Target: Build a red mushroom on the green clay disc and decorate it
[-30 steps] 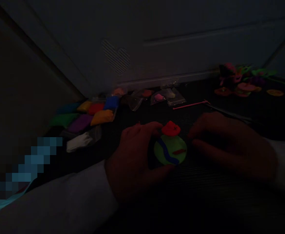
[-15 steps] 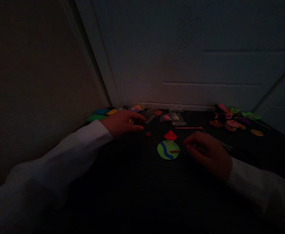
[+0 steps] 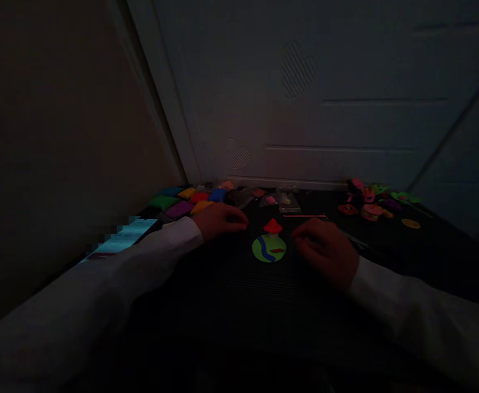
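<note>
Already on the green disc [image 3: 269, 245]: a winding blue strip [image 3: 264, 251], a small red piece [image 3: 277, 250] and, at the far edge, a red cap [image 3: 273, 226] over a pale base [image 3: 273, 235]; these look done.
Disc's place: flat on the dark surface [image 3: 239, 295], between the left hand [image 3: 221, 221] and the right hand [image 3: 325, 248], apparently touched by neither.
Left undone: cannot be told; green shows around the pieces.
Grip of the left hand: thumb and fingertips close together; too dim to tell whether they pinch anything.
Grip of the right hand: fingers curled just beside the disc; cannot tell what, if anything, they hold.
Beyond the disc: a pink stick [image 3: 305, 216], then clear bags [image 3: 289, 204].
Outermost: coloured packets [image 3: 180, 209] at left, modelled pieces [image 3: 372, 212] at right.
</note>
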`<state>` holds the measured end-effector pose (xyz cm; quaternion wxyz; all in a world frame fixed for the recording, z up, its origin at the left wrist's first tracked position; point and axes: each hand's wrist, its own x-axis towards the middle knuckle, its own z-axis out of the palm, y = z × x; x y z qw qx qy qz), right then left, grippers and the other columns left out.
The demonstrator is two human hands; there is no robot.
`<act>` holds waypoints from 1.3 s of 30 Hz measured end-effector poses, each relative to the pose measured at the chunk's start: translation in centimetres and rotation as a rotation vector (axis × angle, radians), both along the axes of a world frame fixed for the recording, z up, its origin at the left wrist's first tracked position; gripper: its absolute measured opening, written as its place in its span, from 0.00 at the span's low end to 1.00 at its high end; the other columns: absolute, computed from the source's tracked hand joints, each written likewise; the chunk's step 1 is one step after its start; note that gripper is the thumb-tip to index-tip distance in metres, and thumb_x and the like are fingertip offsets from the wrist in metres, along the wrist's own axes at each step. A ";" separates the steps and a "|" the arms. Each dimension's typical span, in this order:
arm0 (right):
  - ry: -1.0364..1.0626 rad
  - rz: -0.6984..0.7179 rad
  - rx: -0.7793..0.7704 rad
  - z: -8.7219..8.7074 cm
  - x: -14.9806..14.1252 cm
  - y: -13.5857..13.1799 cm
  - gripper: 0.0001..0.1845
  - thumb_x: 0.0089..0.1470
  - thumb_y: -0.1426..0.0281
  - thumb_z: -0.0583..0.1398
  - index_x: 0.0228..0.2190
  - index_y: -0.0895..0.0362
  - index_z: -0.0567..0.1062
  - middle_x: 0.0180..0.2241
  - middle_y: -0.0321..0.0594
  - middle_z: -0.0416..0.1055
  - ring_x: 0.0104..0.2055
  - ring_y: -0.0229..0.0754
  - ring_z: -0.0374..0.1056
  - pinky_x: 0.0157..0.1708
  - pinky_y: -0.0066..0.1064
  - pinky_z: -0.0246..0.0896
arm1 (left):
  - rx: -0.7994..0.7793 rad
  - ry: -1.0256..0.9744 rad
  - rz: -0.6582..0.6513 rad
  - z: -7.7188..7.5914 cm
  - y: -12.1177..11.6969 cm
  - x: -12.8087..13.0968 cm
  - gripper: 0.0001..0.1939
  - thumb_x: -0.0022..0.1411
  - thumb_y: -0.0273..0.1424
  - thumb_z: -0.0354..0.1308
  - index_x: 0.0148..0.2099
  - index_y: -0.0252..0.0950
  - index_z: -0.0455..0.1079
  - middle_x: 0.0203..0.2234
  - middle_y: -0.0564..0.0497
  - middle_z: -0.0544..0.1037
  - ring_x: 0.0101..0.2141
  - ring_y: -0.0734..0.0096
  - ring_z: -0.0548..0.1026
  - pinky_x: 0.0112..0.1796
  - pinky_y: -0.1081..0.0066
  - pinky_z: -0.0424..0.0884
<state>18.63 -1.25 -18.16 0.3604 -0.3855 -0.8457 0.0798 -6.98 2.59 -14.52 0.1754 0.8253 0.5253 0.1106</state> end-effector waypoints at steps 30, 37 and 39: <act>-0.120 0.138 0.376 1.5 0.7 -3.3 0.09 0.49 0.70 0.59 0.36 0.51 0.71 0.31 0.34 0.70 0.33 0.40 0.64 0.39 0.43 0.48 | -0.697 -0.929 0.103 -0.8 -6.6 6.6 0.17 0.47 0.27 0.63 0.41 0.37 0.65 0.24 0.56 0.76 0.26 0.79 0.72 0.28 0.78 0.65; -0.107 0.155 0.321 1.6 0.6 -3.3 0.06 0.48 0.71 0.58 0.32 0.53 0.69 0.30 0.34 0.69 0.33 0.39 0.64 0.38 0.42 0.50 | -0.607 -0.907 0.104 -0.6 -6.9 6.8 0.15 0.47 0.28 0.63 0.39 0.38 0.66 0.25 0.57 0.76 0.27 0.77 0.73 0.29 0.78 0.66; -0.079 0.139 0.293 1.6 0.6 -3.4 0.07 0.47 0.70 0.59 0.32 0.54 0.68 0.30 0.35 0.69 0.34 0.40 0.64 0.37 0.41 0.51 | -0.548 -0.912 0.100 -0.8 -6.8 6.7 0.15 0.47 0.29 0.63 0.39 0.39 0.65 0.26 0.57 0.76 0.28 0.76 0.73 0.29 0.77 0.66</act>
